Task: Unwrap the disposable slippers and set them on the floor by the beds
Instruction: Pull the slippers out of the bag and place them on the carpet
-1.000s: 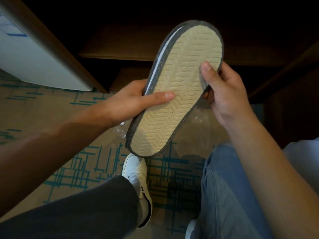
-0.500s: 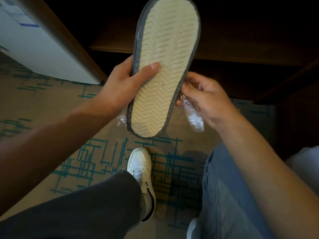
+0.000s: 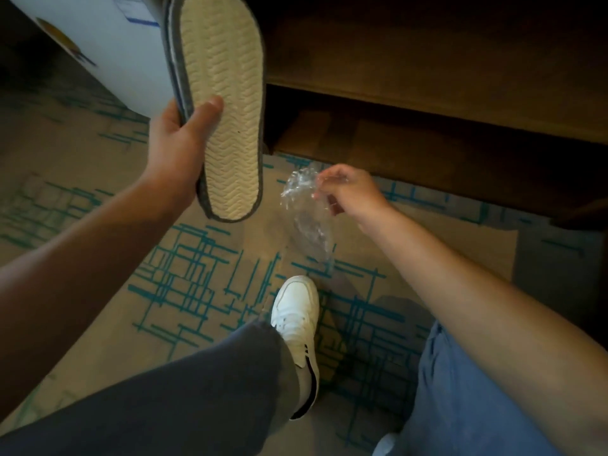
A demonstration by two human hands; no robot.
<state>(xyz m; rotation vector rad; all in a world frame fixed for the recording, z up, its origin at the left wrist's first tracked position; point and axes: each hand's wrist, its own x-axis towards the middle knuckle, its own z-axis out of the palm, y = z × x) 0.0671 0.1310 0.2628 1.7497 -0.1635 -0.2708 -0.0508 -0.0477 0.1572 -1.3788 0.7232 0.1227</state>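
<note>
My left hand (image 3: 177,149) grips the disposable slippers (image 3: 223,103), held upright with the cream ribbed sole facing me and a grey edge around it. They look stacked as a pair, the second one behind the first. My right hand (image 3: 348,192) is lower and to the right, pinching the crumpled clear plastic wrapper (image 3: 307,212), which hangs free of the slippers above the carpet.
Patterned beige and teal carpet (image 3: 197,284) lies below. A dark wooden shelf unit (image 3: 427,103) stands ahead on the right and a white appliance (image 3: 108,37) at the upper left. My white shoe (image 3: 296,320) and my legs fill the bottom of the view.
The wrapper has come off the slippers. My right hand pulled it down and to the right, while my left hand carried the slippers up and to the left.
</note>
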